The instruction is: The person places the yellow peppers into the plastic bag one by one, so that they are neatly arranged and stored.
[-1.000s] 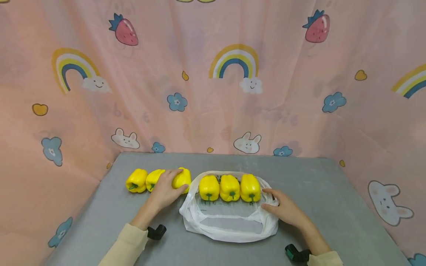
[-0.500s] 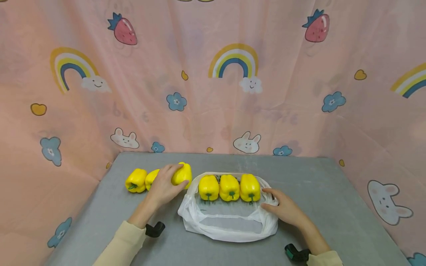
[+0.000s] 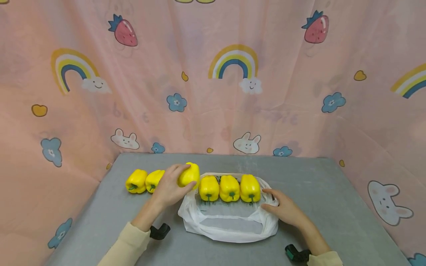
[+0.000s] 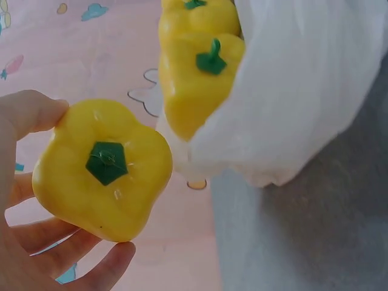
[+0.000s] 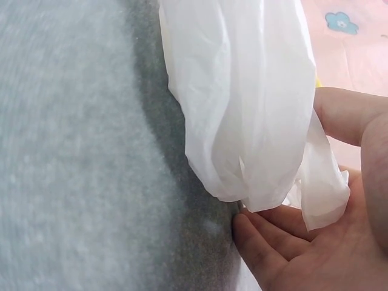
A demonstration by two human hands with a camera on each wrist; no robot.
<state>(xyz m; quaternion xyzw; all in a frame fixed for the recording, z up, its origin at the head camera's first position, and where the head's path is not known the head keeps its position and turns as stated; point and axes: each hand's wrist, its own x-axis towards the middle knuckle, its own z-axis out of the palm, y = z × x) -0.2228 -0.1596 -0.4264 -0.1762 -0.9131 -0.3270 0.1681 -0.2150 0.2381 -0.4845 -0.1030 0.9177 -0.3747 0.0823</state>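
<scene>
A yellow bell pepper [image 3: 189,175] with a green stem cap sits in the grip of my left hand [image 3: 171,188], raised at the left rim of a white plastic bag [image 3: 233,236]. In the left wrist view the thumb and fingers wrap the held pepper's sides, its cap [image 4: 107,162] facing the camera. Three yellow peppers [image 3: 229,188] lie in a row inside the open bag, stems toward me. My right hand [image 3: 287,210] holds the bag's right rim; in the right wrist view the white plastic [image 5: 242,109] passes between its thumb and fingers.
Two more yellow peppers [image 3: 136,181] lie side by side on the grey table [image 3: 299,177], left of the bag. Behind and around the table hangs a pink printed curtain [image 3: 199,122]. Both wrists wear small black devices [image 3: 160,231].
My left hand has lifted the pepper from its place beside the other two and carried it right, up to the bag's left rim. The right hand has stayed at the bag.
</scene>
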